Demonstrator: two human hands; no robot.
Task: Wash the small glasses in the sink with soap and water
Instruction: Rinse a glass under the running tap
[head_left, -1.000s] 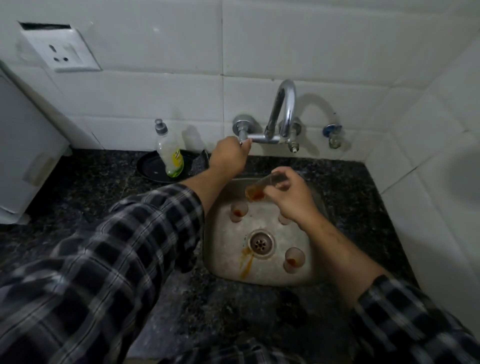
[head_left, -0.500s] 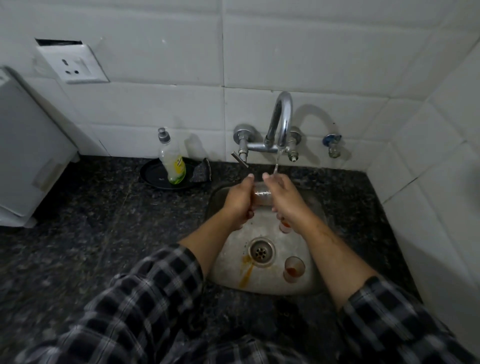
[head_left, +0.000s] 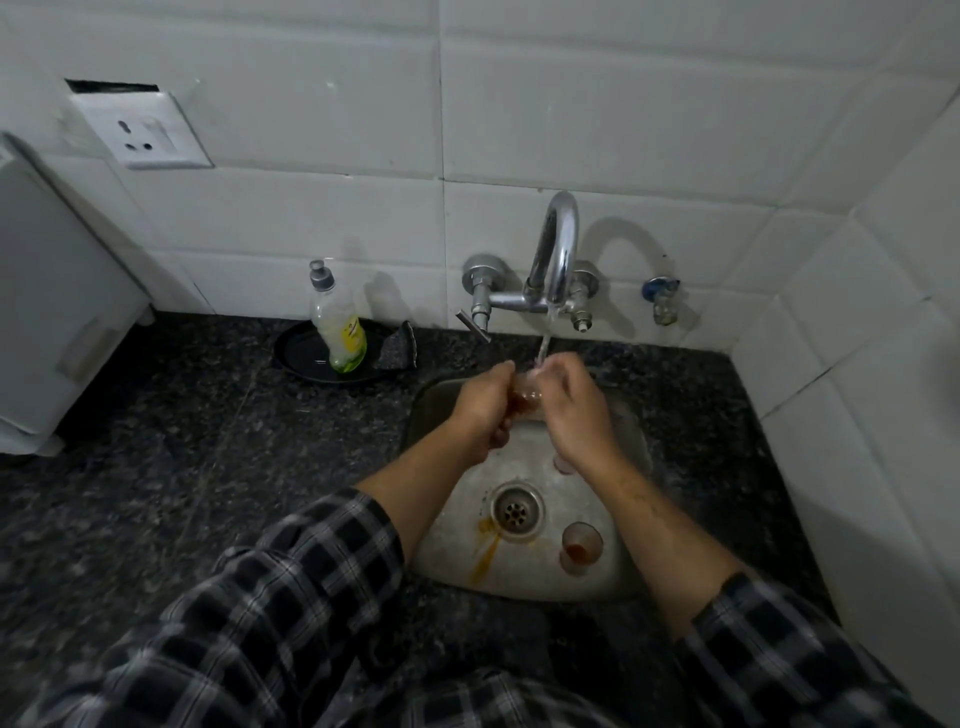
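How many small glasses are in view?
3. The held glass is between the left hand and right hand under the running water; a second glass stands right of the drain; a third glass peeks from under the right wrist. The hands may hide more.

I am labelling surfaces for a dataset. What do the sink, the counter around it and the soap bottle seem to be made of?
Sink: probably stainless steel, dull grey brushed finish with soft reflections. Counter: looks like polished dark granite, from its fine speckles, though it may be imitation stone. Soap bottle: likely clear plastic; yellow-green liquid shows through its wall.
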